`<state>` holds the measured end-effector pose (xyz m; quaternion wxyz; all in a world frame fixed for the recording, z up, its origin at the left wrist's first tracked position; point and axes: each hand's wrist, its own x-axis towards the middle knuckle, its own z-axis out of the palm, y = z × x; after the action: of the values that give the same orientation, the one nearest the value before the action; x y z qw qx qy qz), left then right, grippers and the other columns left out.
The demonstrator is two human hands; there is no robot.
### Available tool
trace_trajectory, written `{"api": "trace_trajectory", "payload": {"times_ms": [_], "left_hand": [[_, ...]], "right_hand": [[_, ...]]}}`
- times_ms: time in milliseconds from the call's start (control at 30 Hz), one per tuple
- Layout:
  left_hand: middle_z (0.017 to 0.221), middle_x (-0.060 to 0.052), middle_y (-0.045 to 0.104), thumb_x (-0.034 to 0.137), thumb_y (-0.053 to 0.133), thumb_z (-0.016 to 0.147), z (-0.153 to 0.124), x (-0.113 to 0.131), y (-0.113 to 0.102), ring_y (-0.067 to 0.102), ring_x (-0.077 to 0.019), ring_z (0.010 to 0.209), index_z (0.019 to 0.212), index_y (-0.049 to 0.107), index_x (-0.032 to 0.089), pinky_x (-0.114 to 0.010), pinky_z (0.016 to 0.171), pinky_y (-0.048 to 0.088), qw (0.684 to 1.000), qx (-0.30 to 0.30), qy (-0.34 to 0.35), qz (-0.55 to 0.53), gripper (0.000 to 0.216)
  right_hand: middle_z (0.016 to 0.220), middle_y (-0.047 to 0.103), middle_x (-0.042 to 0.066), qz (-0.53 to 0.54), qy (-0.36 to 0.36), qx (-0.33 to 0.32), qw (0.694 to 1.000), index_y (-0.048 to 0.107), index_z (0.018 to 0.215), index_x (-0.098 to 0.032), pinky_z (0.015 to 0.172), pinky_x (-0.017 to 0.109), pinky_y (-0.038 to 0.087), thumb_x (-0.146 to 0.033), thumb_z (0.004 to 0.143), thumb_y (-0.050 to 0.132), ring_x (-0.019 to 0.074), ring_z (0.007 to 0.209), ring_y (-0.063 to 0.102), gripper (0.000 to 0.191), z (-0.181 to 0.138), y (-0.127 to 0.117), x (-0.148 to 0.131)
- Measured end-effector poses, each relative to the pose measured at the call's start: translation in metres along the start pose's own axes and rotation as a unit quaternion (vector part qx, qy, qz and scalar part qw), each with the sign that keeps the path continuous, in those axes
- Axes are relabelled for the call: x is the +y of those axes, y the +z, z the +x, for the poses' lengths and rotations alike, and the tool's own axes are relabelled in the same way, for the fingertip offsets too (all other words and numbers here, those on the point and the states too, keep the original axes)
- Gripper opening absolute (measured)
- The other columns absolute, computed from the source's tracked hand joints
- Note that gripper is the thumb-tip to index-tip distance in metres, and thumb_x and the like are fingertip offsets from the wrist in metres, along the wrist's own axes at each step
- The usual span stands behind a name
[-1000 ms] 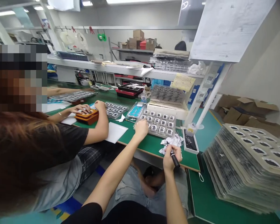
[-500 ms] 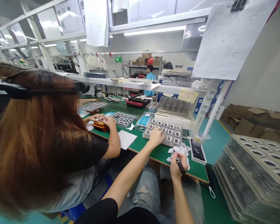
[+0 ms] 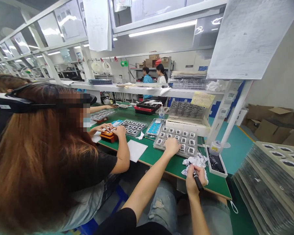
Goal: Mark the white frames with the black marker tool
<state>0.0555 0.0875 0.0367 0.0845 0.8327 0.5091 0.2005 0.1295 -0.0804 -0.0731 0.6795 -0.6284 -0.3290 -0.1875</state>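
My left hand (image 3: 171,146) rests with curled fingers on the near edge of a clear tray of small square parts (image 3: 186,138) on the green bench. What the fingers hold, if anything, is hidden. My right hand (image 3: 195,178) is closed around a black pen-like tool (image 3: 197,181) at the bench's front edge, its tip over crumpled white wipes (image 3: 195,161).
A seated co-worker (image 3: 51,156) fills the left, hands at an orange fixture (image 3: 108,135) beside another parts tray (image 3: 133,126). A white sheet (image 3: 136,149) lies between us. A small white box (image 3: 217,163) sits right of the wipes. Tall stacks of trays (image 3: 274,182) stand at right. Two people stand far back.
The view has swung up and left, so the co-worker takes up more of it. My left hand stays on the tray; my right hand keeps the black tool over the wipes.
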Motion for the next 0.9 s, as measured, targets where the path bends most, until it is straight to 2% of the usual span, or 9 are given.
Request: {"api": "trace_trajectory", "payload": {"times_ms": [233, 433, 533, 700, 833, 900], "left_hand": [[0.12, -0.015, 0.077, 0.042, 0.074, 0.106, -0.004, -0.011, 0.001, 0.07, -0.0288, 0.127, 0.101, 0.079, 0.012, -0.049, 0.114, 0.055, 0.999, 0.033, 0.027, -0.032, 0.031], [0.106, -0.014, 0.077, 0.033, 0.071, 0.107, -0.009, -0.031, 0.0, 0.07, -0.0278, 0.113, 0.097, 0.08, 0.014, -0.043, 0.111, 0.054, 0.994, 0.026, 0.068, -0.086, 0.024], [0.112, -0.015, 0.072, 0.031, 0.073, 0.106, -0.013, -0.039, 0.002, 0.065, -0.0313, 0.119, 0.098, 0.079, 0.015, -0.044, 0.113, 0.051, 0.989, 0.05, 0.084, -0.115, 0.019], [0.14, -0.019, 0.06, 0.029, 0.069, 0.109, -0.036, -0.042, 0.003, 0.054, -0.0347, 0.137, 0.106, 0.074, 0.016, -0.05, 0.121, 0.043, 0.974, 0.111, 0.118, -0.158, 0.014], [0.16, -0.014, 0.058, 0.027, 0.066, 0.111, -0.064, -0.039, -0.003, 0.049, -0.0342, 0.15, 0.111, 0.068, 0.021, -0.055, 0.127, 0.034, 0.959, 0.107, 0.16, -0.207, 0.006], [0.154, -0.012, 0.065, 0.026, 0.062, 0.113, -0.082, -0.038, -0.007, 0.054, -0.0316, 0.148, 0.112, 0.065, 0.022, -0.053, 0.127, 0.035, 0.95, 0.098, 0.17, -0.241, 0.005]], "right_hand": [[0.075, 0.077, 0.01, 0.009, -0.018, 0.011, 1.0, 0.074, 0.09, -0.017, 0.065, 0.034, 0.057, -0.062, 0.102, 0.07, 0.0256, 0.065, 0.076, 0.047, -0.001, -0.003, -0.01], [0.078, 0.078, 0.008, 0.001, 0.016, -0.037, 0.999, 0.071, 0.096, -0.017, 0.069, 0.033, 0.062, -0.061, 0.104, 0.067, 0.0231, 0.068, 0.077, 0.045, -0.013, -0.005, -0.001], [0.079, 0.077, 0.007, 0.008, 0.025, -0.046, 0.999, 0.071, 0.098, -0.018, 0.07, 0.032, 0.063, -0.055, 0.106, 0.068, 0.0214, 0.068, 0.077, 0.038, -0.017, -0.007, 0.001], [0.079, 0.077, 0.005, 0.04, 0.018, -0.045, 0.998, 0.07, 0.099, -0.018, 0.065, 0.03, 0.061, -0.048, 0.105, 0.073, 0.0205, 0.065, 0.077, 0.03, -0.017, -0.013, -0.008], [0.076, 0.076, 0.005, 0.061, 0.016, -0.045, 0.997, 0.07, 0.098, -0.018, 0.065, 0.03, 0.061, -0.043, 0.103, 0.075, 0.0202, 0.063, 0.076, 0.026, -0.011, -0.018, -0.016], [0.073, 0.075, 0.003, 0.076, 0.012, -0.046, 0.996, 0.071, 0.099, -0.018, 0.064, 0.029, 0.06, -0.039, 0.103, 0.076, 0.0191, 0.061, 0.074, 0.022, -0.008, -0.02, -0.02]]}}
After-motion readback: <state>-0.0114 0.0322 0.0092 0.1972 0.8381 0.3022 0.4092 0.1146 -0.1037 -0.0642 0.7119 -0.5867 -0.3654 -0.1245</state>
